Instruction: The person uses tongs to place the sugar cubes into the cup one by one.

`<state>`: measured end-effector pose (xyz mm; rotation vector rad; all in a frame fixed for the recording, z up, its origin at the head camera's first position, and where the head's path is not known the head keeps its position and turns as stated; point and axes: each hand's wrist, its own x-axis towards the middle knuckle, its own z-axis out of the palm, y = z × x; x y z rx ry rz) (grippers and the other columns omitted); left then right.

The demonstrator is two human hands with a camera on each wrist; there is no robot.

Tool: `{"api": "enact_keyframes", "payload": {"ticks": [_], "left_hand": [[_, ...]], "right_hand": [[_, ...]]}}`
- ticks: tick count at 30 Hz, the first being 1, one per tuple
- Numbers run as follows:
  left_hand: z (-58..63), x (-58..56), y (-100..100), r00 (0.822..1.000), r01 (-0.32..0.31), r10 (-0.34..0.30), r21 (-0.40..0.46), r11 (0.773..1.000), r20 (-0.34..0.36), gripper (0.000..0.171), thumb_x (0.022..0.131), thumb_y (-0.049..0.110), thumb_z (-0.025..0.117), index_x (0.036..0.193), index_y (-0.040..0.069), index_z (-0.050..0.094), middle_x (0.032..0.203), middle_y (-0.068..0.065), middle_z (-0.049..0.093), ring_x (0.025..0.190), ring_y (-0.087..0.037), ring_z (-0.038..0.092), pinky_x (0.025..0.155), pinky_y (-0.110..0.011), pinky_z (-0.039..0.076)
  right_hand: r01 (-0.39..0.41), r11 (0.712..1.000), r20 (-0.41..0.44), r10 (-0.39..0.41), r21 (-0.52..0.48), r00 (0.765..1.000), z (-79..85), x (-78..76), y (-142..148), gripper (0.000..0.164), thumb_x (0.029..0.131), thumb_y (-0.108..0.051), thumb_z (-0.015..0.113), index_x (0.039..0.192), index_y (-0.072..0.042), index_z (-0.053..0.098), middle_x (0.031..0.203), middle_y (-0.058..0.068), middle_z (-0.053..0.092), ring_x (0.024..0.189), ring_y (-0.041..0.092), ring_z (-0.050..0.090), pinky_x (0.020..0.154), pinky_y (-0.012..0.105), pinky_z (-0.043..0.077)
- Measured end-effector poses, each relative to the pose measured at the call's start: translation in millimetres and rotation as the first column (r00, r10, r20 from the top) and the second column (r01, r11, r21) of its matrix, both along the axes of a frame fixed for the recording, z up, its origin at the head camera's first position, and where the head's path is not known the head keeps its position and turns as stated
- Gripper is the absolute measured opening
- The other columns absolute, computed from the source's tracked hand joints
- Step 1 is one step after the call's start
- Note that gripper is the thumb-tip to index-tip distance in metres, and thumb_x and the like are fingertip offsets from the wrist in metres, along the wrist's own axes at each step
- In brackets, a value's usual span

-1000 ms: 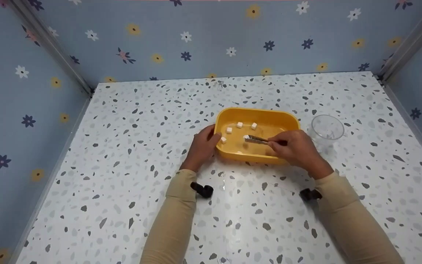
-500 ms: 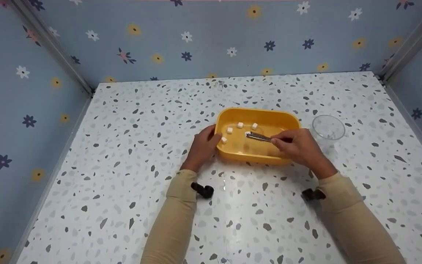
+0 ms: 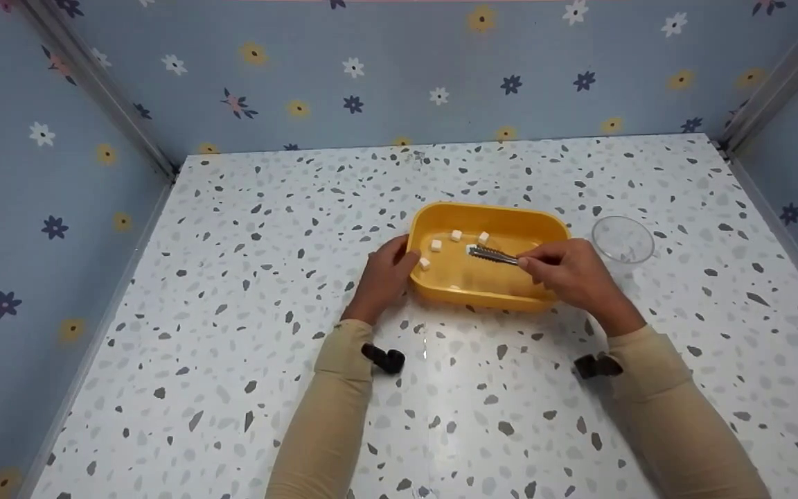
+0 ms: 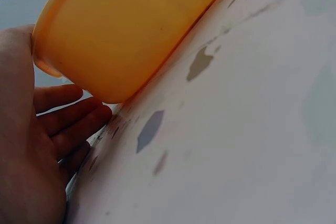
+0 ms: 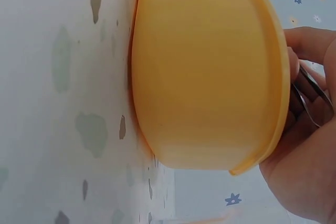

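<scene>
A yellow rectangular container (image 3: 489, 299) with rounded corners stands on the table, several small white cubes (image 3: 436, 245) lying inside toward its left and back. At its left end my left hand (image 3: 382, 277) holds the rim, thumb over the edge and fingers (image 4: 79, 121) against the outer wall. My right hand (image 3: 572, 274), above the right end, pinches small metal tongs (image 3: 494, 256). One white cube (image 3: 470, 249) is at the tongs' ridged tips, over the container's middle; whether it touches the floor is hard to tell. In the right wrist view, the container wall (image 5: 205, 77) hides the tips.
A clear glass cup (image 3: 622, 240) stands just right of the container, close to my right hand; small, unclear shapes show in it. Flower-patterned panels (image 3: 399, 69) border the speckled table (image 3: 267, 242) at the back and both sides.
My right hand has shifted slightly right and away from me, carrying the tongs and the cube at their tips. My left hand stays on the container's rim.
</scene>
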<state>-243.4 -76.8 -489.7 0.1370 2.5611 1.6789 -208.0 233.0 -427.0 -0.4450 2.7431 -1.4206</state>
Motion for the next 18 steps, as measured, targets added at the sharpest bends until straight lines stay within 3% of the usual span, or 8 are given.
{"api": "enact_keyframes", "payload": {"ticks": [18], "left_hand": [[-1.2, -1.1, 2.1, 1.000, -0.005, 0.004, -0.007, 1.000, -0.016, 0.048, 0.099, 0.031, 0.052, 0.143, 0.012, 0.055, 0.139, -0.001, 0.059, 0.123, -0.011, 0.054, 0.109, -0.031, 0.039]], "right_hand": [[0.012, 1.000, 0.018, -0.012, -0.001, 1.000, 3.7, 1.0, 7.0, 0.025, 0.097, -0.030, 0.068, 0.101, -0.009, 0.080, 0.074, 0.008, 0.065, 0.066, 0.023, 0.055, 0.054, 0.026, 0.048]]}}
